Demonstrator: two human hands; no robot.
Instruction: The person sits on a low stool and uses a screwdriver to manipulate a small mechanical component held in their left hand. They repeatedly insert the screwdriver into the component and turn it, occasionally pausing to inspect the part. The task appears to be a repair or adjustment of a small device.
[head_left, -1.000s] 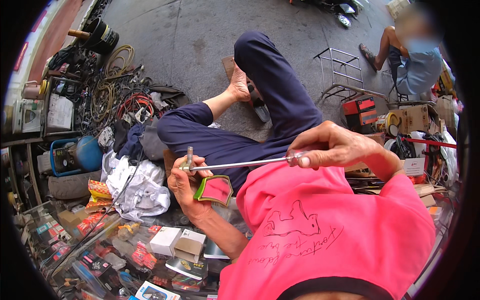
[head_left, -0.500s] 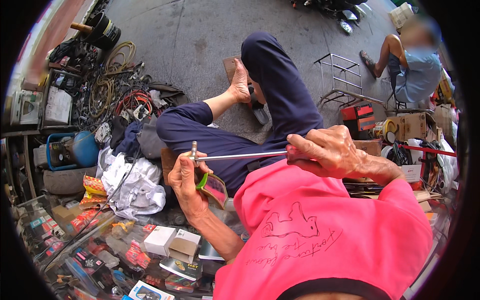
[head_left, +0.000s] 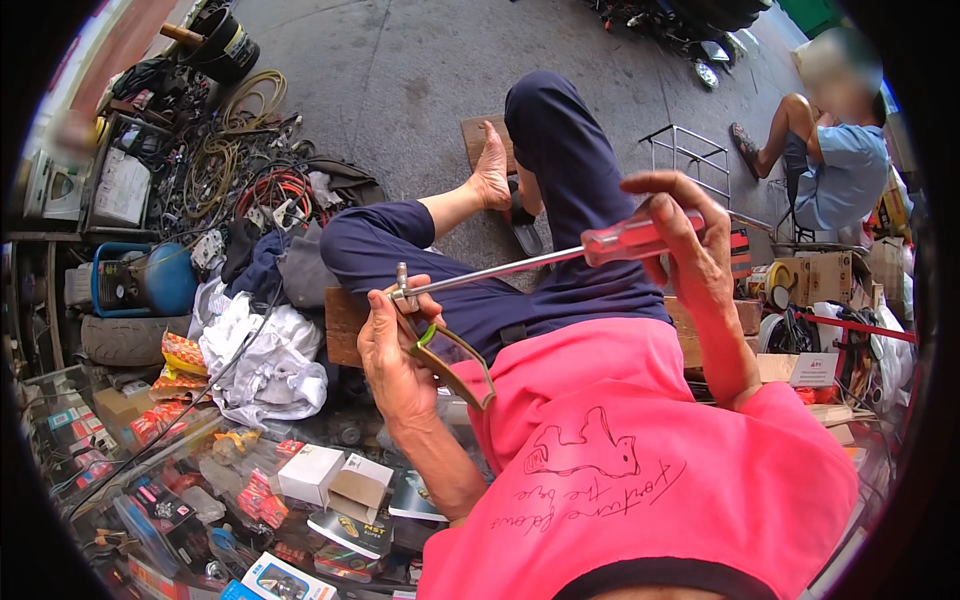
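Observation:
My left hand (head_left: 395, 365) holds a green-edged mirror (head_left: 455, 365) by its stem, at lap height. A small metal clamp fitting (head_left: 402, 290) sticks up past my left thumb and fingertips. The tip of a long screwdriver (head_left: 625, 242) meets this fitting; whether it sits in a screw head is too small to tell. My right hand (head_left: 695, 245) grips its clear red handle with loosened fingers, one raised above it. The shaft slants down to the left across my dark trousers (head_left: 580, 180).
Boxes and packets crowd a glass case (head_left: 240, 490) at the lower left, near white rags (head_left: 265, 375). Cables and a black bucket (head_left: 225, 48) lie farther off. At the right are a metal rack (head_left: 690, 160), cartons (head_left: 825, 280) and a seated person (head_left: 845, 170).
My right hand has moved up and its grip has loosened, so more of the red handle shows. The screwdriver tilts more steeply. The mirror has turned and shifted slightly right.

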